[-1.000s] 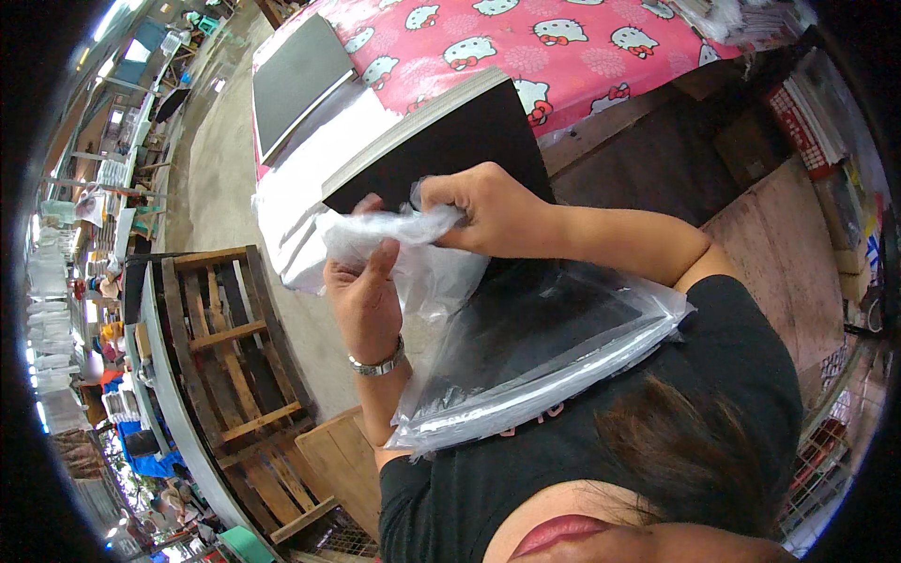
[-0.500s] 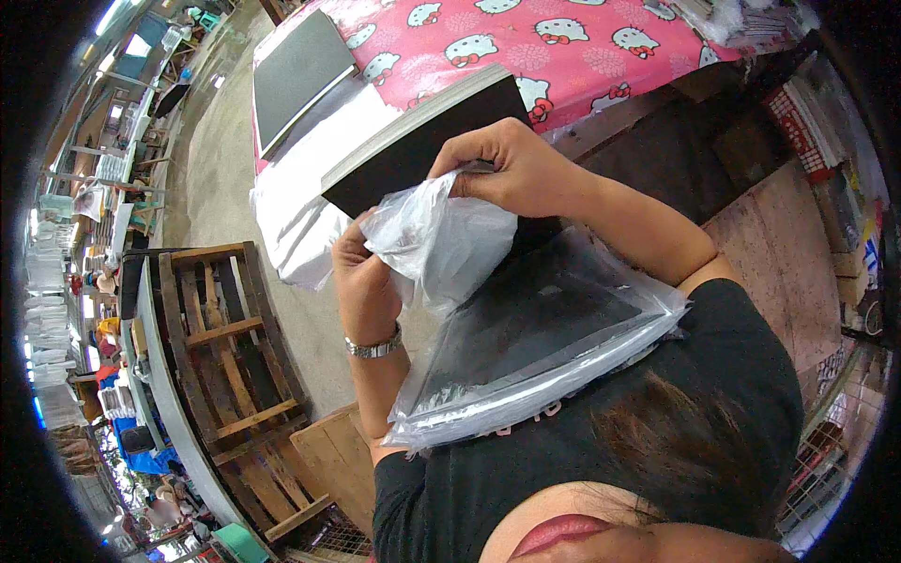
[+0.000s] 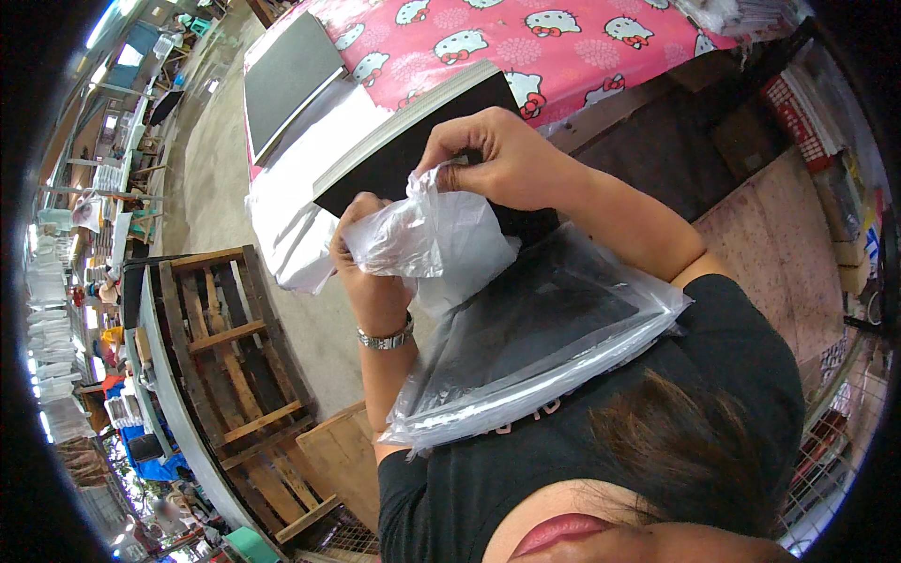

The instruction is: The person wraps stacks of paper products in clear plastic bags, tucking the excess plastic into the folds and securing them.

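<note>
A crumpled, translucent white plastic bag (image 3: 460,244) is bunched up between my two hands. My left hand (image 3: 374,291), with a metal watch (image 3: 385,335) at its wrist, grips the bag's left side. At its upper edge, my right hand (image 3: 511,164) pinches the plastic between thumb and fingers. Behind my hands lies a thick, black-covered book (image 3: 404,150), its pale page edges facing away from me; the hands and bag hide part of it. Nearer, a stack of clear plastic bags (image 3: 544,347) rests against my chest.
A second dark book (image 3: 296,80) lies at the far left on a table with a pink cartoon-print cover (image 3: 526,52). White sheeting (image 3: 286,225) hangs over its left edge. A wooden pallet (image 3: 230,347) leans at left. Brown boards (image 3: 765,253) and a wire rack (image 3: 835,450) are at right.
My right hand has drawn the bag's edge slightly up and left. The bag's left part has folded over the left hand's fingers. The view has shifted a little.
</note>
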A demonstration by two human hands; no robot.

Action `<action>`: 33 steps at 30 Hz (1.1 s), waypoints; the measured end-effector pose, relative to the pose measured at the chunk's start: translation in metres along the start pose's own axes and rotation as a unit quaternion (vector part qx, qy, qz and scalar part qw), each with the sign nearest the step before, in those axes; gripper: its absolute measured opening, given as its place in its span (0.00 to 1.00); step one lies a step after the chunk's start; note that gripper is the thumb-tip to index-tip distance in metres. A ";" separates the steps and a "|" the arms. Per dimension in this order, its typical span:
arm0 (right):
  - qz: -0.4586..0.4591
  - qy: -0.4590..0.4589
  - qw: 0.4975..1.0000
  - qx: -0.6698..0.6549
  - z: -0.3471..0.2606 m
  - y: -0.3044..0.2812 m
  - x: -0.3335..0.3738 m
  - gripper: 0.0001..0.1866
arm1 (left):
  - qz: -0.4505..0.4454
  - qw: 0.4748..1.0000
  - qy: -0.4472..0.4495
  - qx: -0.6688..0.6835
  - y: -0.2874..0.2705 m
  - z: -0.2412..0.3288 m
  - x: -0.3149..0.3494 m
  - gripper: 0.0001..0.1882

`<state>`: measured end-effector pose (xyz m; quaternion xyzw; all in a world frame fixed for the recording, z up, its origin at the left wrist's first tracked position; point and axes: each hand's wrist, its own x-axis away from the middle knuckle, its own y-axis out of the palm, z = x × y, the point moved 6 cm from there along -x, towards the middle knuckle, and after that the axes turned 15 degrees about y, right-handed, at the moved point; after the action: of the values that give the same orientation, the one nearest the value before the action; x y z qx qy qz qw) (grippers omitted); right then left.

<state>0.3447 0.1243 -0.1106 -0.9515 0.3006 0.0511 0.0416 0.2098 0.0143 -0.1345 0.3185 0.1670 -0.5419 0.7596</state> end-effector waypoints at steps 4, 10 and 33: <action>0.005 0.003 0.998 -0.064 0.013 -0.011 -0.002 0.04 | 0.110 0.992 -0.047 -0.040 0.010 0.012 -0.008 0.10; 0.010 -0.018 0.995 -0.094 0.013 -0.007 -0.010 0.07 | 0.196 0.977 -0.054 -0.061 0.008 0.004 0.000 0.16; -0.030 -0.109 0.994 -0.002 0.019 -0.001 -0.004 0.08 | 0.061 0.985 -0.155 -0.054 -0.028 0.015 0.068 0.19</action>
<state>0.3409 0.1298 -0.1293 -0.9489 0.2654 0.1541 0.0741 0.2070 -0.0498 -0.1728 0.1989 0.0561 -0.5274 0.8241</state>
